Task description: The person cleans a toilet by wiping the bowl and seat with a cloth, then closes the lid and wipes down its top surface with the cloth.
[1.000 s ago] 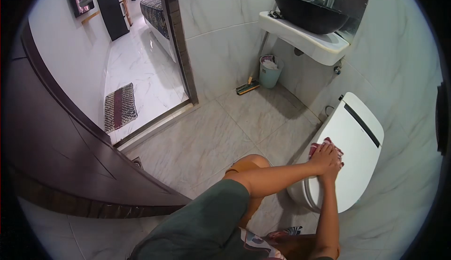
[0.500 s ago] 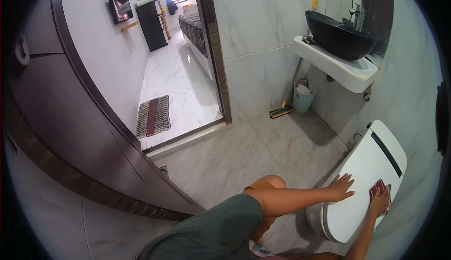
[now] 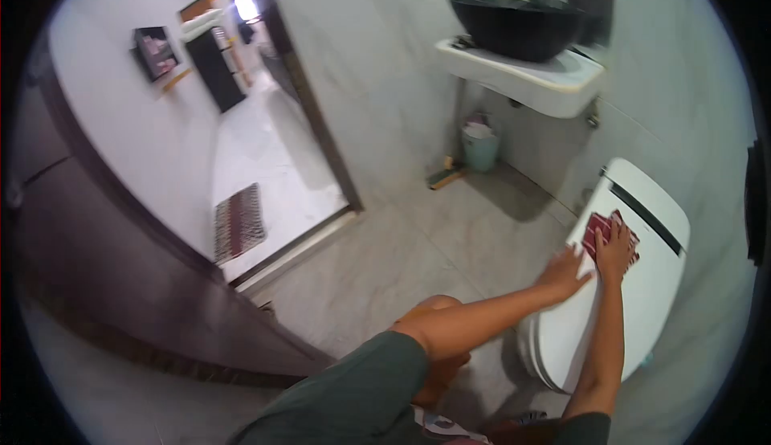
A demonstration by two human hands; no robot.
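Note:
A white toilet [image 3: 634,300] with its lid down stands at the lower right. On the lid lies a red and white patterned cloth [image 3: 596,232], bunched and partly covered by my right hand [image 3: 613,254]. My right fingers press on the cloth and hold it against the lid. Just left of it, my left hand [image 3: 565,275] is at the lid's near-left edge, its fingers apart and slightly blurred. It holds nothing; whether it touches the lid I cannot tell.
A black basin [image 3: 518,27] sits on a white counter [image 3: 522,83]. Below are a pale green bin [image 3: 480,154] and a brush head [image 3: 446,176] on the floor. The dark door [image 3: 152,260] stands at the left, with a mat [image 3: 239,222] beyond the threshold.
My right hand and the cloth have moved left and up across the lid, towards the hinge end. My left hand has shifted back to the lid's edge. The camera view has turned right.

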